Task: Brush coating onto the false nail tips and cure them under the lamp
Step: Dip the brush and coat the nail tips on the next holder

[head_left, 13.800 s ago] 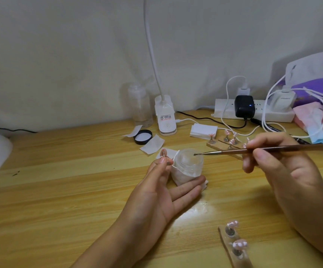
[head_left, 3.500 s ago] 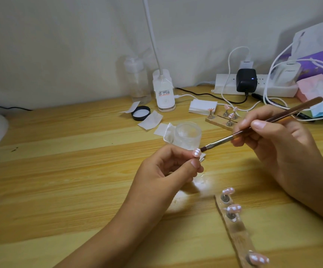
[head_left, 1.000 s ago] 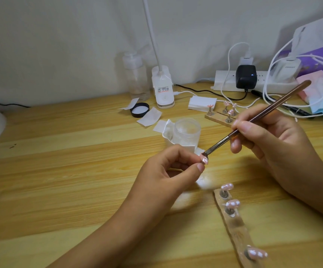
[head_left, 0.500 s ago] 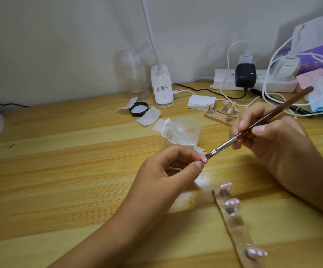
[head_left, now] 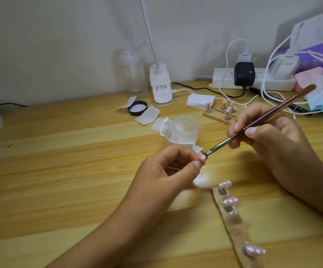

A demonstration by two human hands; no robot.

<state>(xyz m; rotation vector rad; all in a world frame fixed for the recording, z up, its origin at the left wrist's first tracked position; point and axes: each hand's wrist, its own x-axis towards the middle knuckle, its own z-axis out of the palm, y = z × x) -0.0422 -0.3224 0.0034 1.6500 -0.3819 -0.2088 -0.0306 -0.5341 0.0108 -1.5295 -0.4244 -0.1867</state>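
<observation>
The left hand [head_left: 168, 171] is curled up. Its thumb and first finger pinch one small pink false nail tip [head_left: 260, 158]. The other fingers are bent in toward the palm.

The right hand [head_left: 273, 144] is just beside the left hand, a bit farther from the person. Its fingers are curled round a thin brown brush [head_left: 284, 105], the way you hold a pen. The brush slants down toward the left hand, and its dark hairs touch the nail tip.

Just past the left hand's fingertips stands a small see-through jar [head_left: 185, 130] with white paper [head_left: 166, 130] folded round its side.

Below the right hand, nearer the person, lies a wooden strip [head_left: 234, 225]. Three more pink nail tips [head_left: 225, 184] sit on little metal stands on it. Another wooden strip [head_left: 216, 116] with more tips on stands lies past the right hand's fingers.

Farther out past the jar are a black lid [head_left: 137, 107], loose white paper squares [head_left: 147, 117], a white lamp base [head_left: 160, 88] and a clear bottle [head_left: 132, 74]. Far behind the right hand, by the wall, a white power strip [head_left: 253, 80] holds plugs and cables.

Everything sits on a wooden table [head_left: 60, 171].
</observation>
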